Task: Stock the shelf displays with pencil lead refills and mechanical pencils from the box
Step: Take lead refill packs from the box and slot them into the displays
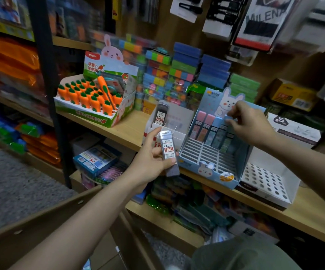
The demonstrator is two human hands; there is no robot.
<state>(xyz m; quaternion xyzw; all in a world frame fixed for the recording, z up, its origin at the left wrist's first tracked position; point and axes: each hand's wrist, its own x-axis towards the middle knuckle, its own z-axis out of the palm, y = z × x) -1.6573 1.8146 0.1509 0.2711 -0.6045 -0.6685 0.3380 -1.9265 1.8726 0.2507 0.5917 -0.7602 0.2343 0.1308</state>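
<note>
My left hand (148, 164) grips a small stack of grey lead refill cases (169, 152) labelled 0.7 HB, held in front of the shelf edge. Behind it stands a white display box (179, 136) with one dark refill case (162, 114) upright in it. My right hand (251, 125) reaches over the blue bunny display (202, 166). Its thumb and forefinger pinch the top of a pale blue refill case (228, 121) at the right end of a row of pink and blue cases (208, 127). The slots in front of that row are bare.
A carrot-eraser display (91, 98) sits left on the wooden shelf (126, 131). A white tray with round holes (265, 180) is at the right. Sticky-note stacks (185, 73) fill the back. A brown cardboard box (41, 221) lies open below my left arm.
</note>
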